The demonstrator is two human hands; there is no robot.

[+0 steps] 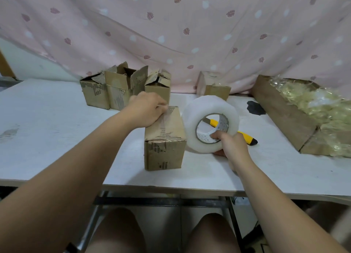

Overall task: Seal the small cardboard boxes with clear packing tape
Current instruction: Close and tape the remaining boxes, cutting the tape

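Small cardboard box (164, 138) near middle of table (57, 123), flaps closed. Left hand (147, 111) curled on its far top edge, likely steadying; grip or press unclear. Right hand (230, 144) grasps clear packing tape roll (199, 110) just right, ready for taping.

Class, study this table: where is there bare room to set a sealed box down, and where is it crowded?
Free: the left part of the white table, in front of the open cardboard boxes; also its front right, between the utility knife and the big carton. Crowded: the middle, around the box, tape roll and knife.
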